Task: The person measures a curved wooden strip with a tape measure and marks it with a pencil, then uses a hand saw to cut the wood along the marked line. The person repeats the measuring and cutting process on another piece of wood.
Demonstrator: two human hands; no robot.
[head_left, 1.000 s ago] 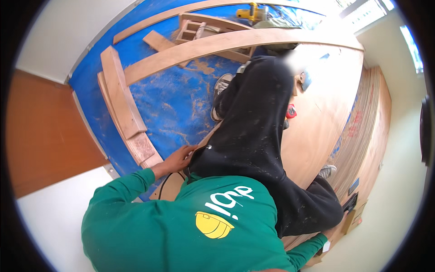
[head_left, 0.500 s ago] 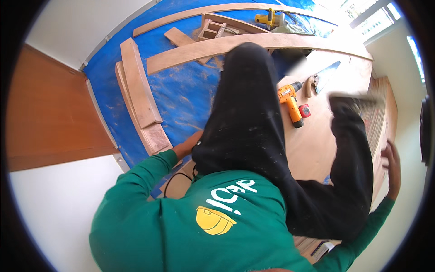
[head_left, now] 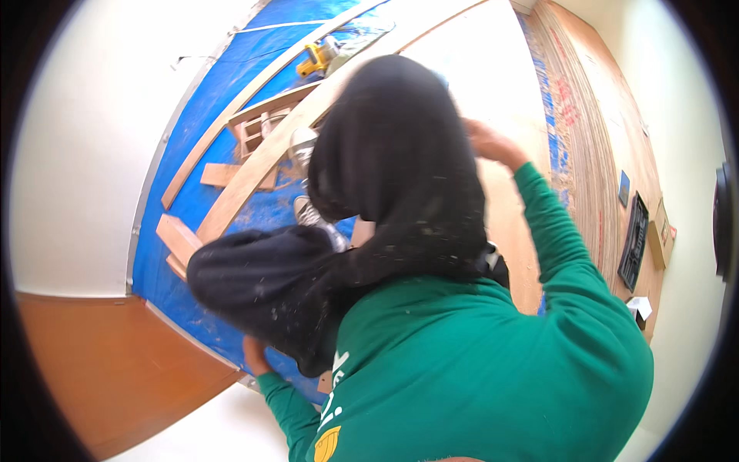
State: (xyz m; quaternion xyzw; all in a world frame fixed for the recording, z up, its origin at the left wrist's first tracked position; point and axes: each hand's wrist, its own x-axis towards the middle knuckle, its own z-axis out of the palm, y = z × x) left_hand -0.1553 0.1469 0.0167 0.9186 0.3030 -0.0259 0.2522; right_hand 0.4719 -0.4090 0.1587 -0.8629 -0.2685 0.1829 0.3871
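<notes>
Lying beside the right knee (head_left: 400,115), a pale plywood sheet (head_left: 508,204) has its long axis running from near to far, its far part washed out by glare. The right hand (head_left: 496,144) is over this sheet and is clearly the nearer one: its fingers point left toward the knee, across the sheet's length, with bare wood on the near and far sides of them. Whether they touch the wood or hold something I cannot tell, since the tips disappear at the trouser leg. The left hand (head_left: 255,356) is well apart from the sheet, low beside the left knee (head_left: 223,266) and over the blue tarp (head_left: 185,258); its fingers are partly covered, so their spread cannot be told either.

To the left of the legs, a long timber plank (head_left: 250,173) slants from near left to far right, with a short board (head_left: 219,175) and a wooden frame with compartments (head_left: 254,135) just past it. A yellow power tool (head_left: 315,60) sits farther off. On the right, beyond the sheet, is a plywood stack (head_left: 589,154) bearing a black plastic case (head_left: 633,242), with a cardboard box (head_left: 660,233) next to it.
</notes>
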